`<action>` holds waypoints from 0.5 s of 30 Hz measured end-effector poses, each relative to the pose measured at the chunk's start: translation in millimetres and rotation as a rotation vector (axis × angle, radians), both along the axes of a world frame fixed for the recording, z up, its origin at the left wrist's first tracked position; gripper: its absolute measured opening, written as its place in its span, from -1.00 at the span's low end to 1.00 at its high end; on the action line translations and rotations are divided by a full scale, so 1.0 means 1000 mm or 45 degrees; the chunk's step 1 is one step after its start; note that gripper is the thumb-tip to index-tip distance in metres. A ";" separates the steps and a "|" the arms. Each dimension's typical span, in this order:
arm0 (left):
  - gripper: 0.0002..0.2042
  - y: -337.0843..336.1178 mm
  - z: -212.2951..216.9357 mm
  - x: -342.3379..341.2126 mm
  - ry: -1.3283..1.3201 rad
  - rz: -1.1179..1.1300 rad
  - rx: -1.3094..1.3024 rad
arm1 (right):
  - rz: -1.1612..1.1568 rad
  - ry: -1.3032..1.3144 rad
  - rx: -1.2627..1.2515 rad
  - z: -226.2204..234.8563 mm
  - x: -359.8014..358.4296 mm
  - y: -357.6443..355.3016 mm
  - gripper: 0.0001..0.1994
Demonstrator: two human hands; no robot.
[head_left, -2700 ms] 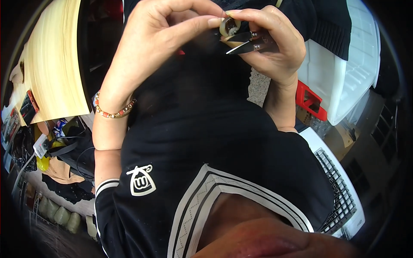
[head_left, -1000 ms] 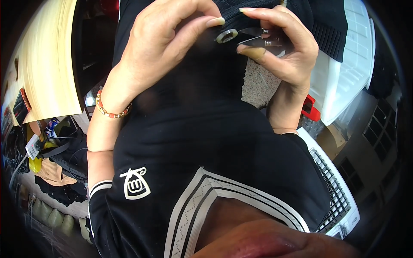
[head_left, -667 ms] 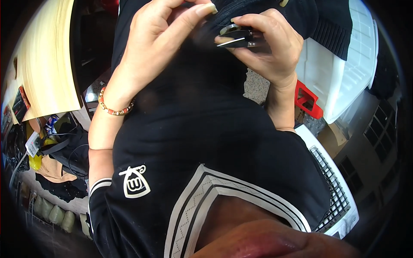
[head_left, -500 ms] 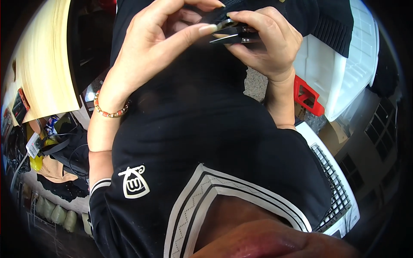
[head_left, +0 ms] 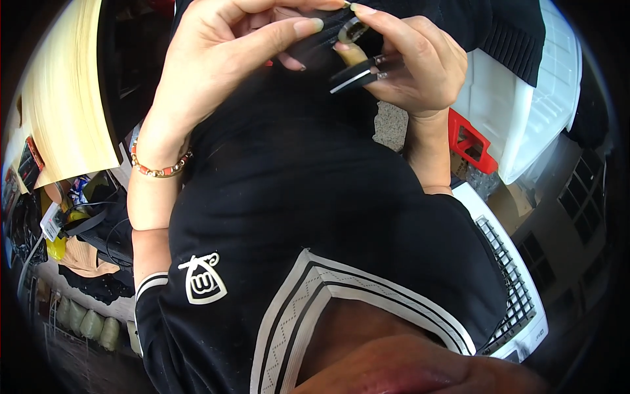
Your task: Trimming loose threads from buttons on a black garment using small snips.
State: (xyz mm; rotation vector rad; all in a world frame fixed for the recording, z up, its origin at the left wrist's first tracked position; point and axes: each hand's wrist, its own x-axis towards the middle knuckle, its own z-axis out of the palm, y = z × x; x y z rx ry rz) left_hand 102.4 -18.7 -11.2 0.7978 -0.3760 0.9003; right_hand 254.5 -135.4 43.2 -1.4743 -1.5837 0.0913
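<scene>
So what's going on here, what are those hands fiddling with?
A person in a black top holds a small dark flat object with a light edge in the right hand. The left hand pinches a small metal ring at its top. A beaded bracelet sits on the left wrist. What the object is, I cannot tell.

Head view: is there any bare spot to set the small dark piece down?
Hardly. Both hands, left hand and right hand, hold the small dark piece over the black shirt. The white bin lid looks bare; the lower-left clutter is crowded.
</scene>
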 end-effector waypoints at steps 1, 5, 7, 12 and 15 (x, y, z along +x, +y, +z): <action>-0.77 0.002 0.021 -0.016 0.664 -0.030 0.078 | -0.101 0.407 0.040 -0.004 -0.001 -0.004 -0.56; -0.77 0.000 0.039 -0.029 1.331 0.100 0.370 | 0.272 -0.288 0.206 -0.016 0.031 -0.001 -0.53; -0.82 0.003 0.044 -0.021 1.174 0.271 0.622 | 0.279 -0.262 0.190 -0.015 0.031 -0.003 -0.54; -0.77 0.000 0.007 0.012 0.694 0.391 0.435 | 0.264 -0.249 0.203 -0.015 0.028 -0.001 -0.54; -0.80 -0.001 0.040 0.003 0.653 0.476 0.541 | 0.254 -0.285 0.203 -0.019 0.034 -0.004 -0.53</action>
